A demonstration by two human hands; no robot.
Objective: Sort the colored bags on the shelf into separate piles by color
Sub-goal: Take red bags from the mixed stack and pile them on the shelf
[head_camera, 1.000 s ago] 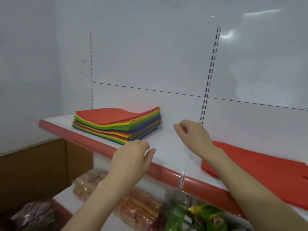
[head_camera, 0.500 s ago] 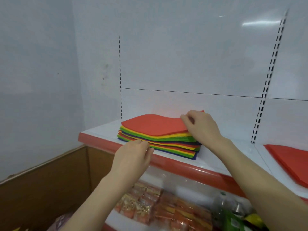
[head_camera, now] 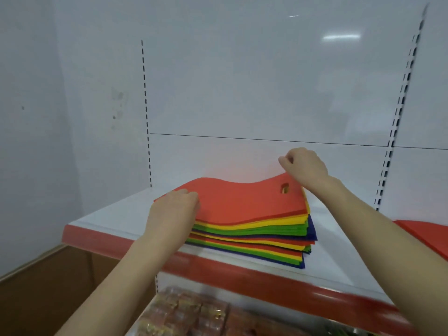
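Stack of coloured bags (head_camera: 254,236) on shelf (head_camera: 116,219), under both hands. Left hand (head_camera: 173,214) fingers curl onto top red bag (head_camera: 242,202) at its left corner. Right hand (head_camera: 304,168) fingers curled at its far-right corner, grip unclear.

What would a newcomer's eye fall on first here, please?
A mixed stack of flat red, yellow, green and blue bags sits on the white, red-edged shelf. The right hand pinches the raised far corner of the top red bag, the left hand covers its near-left corner; a separate red pile lies far right.
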